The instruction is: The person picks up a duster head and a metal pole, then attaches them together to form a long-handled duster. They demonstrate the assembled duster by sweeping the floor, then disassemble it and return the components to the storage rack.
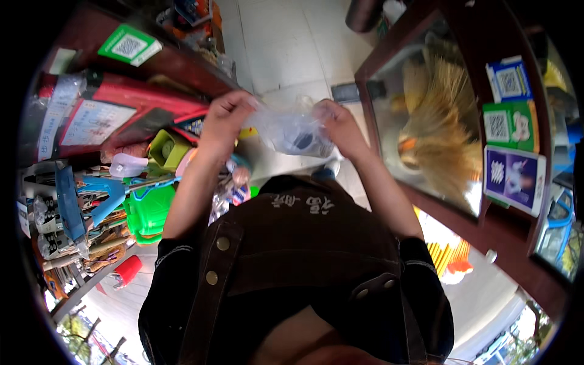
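Observation:
Between my two hands a clear plastic bag [280, 131] is stretched out in front of my apron. A small dark round item shows through its lower right part; its kind is not plain. My left hand [232, 112] pinches the bag's left upper edge, fingers closed. At the other side my right hand [337, 125] grips the right upper edge, its fingers bent round the film. Both forearms reach forward from dark sleeves.
On the left, crowded shelves hold a bright green plastic jug [149, 213], an olive-green container [167, 152] and a red scoop-like item [128, 271]. At the right, straw brooms [432, 128] stand behind a dark wooden-framed glass door [377, 58]. Pale tiled floor [277, 45] lies ahead.

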